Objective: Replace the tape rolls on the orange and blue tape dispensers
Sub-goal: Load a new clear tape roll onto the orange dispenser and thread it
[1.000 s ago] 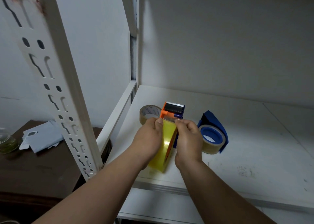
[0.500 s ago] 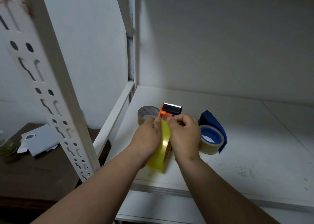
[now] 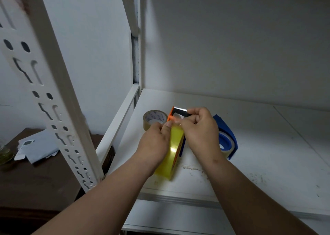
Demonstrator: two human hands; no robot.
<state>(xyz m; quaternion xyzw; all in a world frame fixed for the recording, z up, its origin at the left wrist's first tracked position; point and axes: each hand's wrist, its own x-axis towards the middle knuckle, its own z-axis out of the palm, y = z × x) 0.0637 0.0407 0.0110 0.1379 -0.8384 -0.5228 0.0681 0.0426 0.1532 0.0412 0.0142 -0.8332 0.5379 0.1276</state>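
Observation:
The orange tape dispenser [image 3: 171, 115] stands on edge on the white shelf [image 3: 250, 145], loaded with a yellowish clear tape roll [image 3: 174, 151]. My left hand [image 3: 154, 143] grips the roll's left side, thumb near the top. My right hand [image 3: 200, 129] pinches the loose tape end just below the serrated black cutter [image 3: 180, 109]. Right of my hands lies the blue tape dispenser [image 3: 227, 131] on its side with a clear roll on its blue hub. A brownish tape roll [image 3: 155, 119] lies flat behind my left hand.
A perforated white shelf upright [image 3: 53, 99] stands at the left. Beyond it is a dark wooden table [image 3: 44, 177] with grey papers [image 3: 37, 148] and a glass jar [image 3: 5, 154]. The shelf's front edge [image 3: 178, 198] runs under my forearms.
My right hand has moved up from the roll toward the cutter, drawing the tape end along with it. My left hand stays on the roll.

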